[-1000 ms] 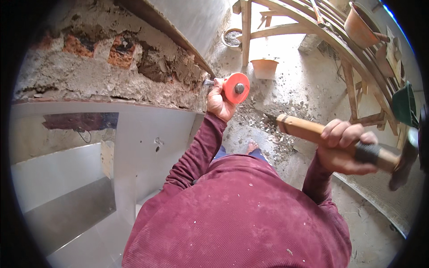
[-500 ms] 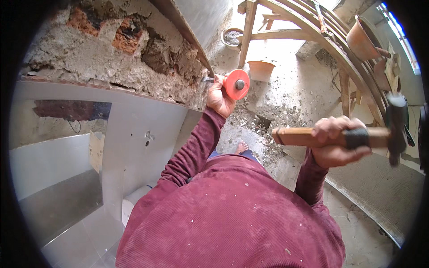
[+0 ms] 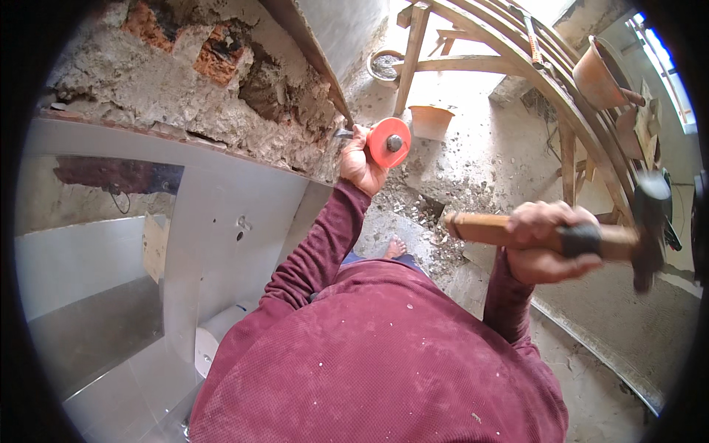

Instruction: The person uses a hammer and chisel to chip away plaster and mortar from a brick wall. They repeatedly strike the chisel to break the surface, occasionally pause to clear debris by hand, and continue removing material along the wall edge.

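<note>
And there sat the danger, in the gap between two tools! The left hand (image 3: pixel 362 167) had its fingers clenched around the chisel (image 3: pixel 343 134), just behind the orange-red guard (image 3: pixel 384 142), the tip up against the end of the broken wall (image 3: pixel 295 140); whether it bit in, I couldn't tell. Out to the right, well apart, the right hand (image 3: pixel 550 240) had its fingers wrapped around the handle of the hammer (image 3: pixel 480 229), its head a blur.

A crooked blow could have glanced off the small struck end (image 3: pixel 394 143); the guard shielded the left hand, but the wrist beyond its rim was exposed. A loosely seated tip could have skidded along the crumbling edge. Chips could have flown, too, and that bare foot (image 3: pixel 396 247) was right beside the rubble (image 3: pixel 443 236), an easy target for a falling lump.

Against half a second earlier? The hammer head had dropped a touch lower in view and its handle tilted slightly down toward the head, the right hand a shade further left. The chisel and guard had barely budged! At lower left, more of a white round-edged piece (image 3: pixel 206 351) had come into sight.
</note>
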Available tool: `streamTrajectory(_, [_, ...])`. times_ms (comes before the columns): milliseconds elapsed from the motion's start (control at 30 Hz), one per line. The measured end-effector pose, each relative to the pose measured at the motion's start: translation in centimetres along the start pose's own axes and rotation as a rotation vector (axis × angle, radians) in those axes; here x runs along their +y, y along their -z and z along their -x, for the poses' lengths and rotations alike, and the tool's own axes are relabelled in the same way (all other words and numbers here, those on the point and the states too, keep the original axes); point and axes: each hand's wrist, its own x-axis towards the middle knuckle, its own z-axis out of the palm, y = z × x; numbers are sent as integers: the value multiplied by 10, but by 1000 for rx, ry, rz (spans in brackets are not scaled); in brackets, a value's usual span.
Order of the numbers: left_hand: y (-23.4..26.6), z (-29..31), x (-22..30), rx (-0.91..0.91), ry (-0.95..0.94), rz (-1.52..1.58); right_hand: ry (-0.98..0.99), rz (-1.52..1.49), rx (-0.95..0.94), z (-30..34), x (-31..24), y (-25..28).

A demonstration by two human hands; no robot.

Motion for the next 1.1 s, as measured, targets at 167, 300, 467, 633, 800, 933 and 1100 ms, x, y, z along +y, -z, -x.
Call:
streamTrajectory(167, [19, -14, -1, -131, 10, 98, -556, 489, -90, 53, 64, 23])
streamTrajectory(300, [-25, 1, -7, 106, -43, -154, -801, 567, -87, 56, 60, 33])
streamTrajectory(467, [-5, -1, -5, 54, -64, 6, -199, 137, -27, 15, 19, 0])
streamTrajectory(633, [-9, -11, -6, 144, -78, -38, -627, 677, -201, 42, 62, 25])
streamTrajectory(800, [-7, -3, -13, 124, -94, -5, -690, 615, -108, 44, 52, 22])
streamTrajectory(933, [-6, -2, -5, 75, -53, 64, -409, 186, 24, 48, 52, 7])
streamTrajectory(1100, [-5, -2, 6, 79, 64, -183, -583, 1066, -408, 57, 79, 29])
